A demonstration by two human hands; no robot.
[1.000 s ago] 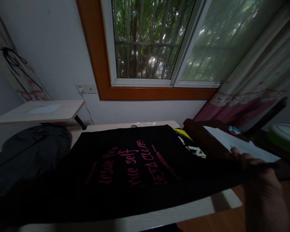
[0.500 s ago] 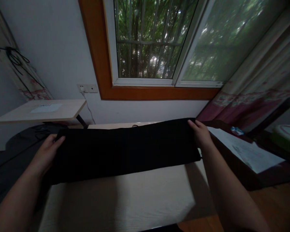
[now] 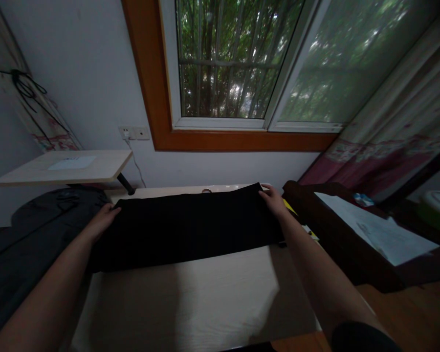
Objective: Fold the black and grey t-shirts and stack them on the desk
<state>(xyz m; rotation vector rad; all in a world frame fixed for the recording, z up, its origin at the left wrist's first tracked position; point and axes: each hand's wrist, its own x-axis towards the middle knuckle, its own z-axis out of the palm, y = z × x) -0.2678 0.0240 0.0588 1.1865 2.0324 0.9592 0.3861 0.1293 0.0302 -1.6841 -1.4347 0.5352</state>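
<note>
Across the far part of a pale tabletop [image 3: 205,303], below a window [image 3: 238,63], a long band of black cloth [image 3: 190,230] spans the space between the left hand [image 3: 104,220], pinched on its far left corner, and the right hand [image 3: 273,200], pinched on its far right corner, well apart. Whether the cloth rests flat or hangs just above cannot be told. Good handling likely calls for even tension and level corners, since its near edge slants farther away toward the right.

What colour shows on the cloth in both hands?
The cloth shows black, best in head view.
</note>
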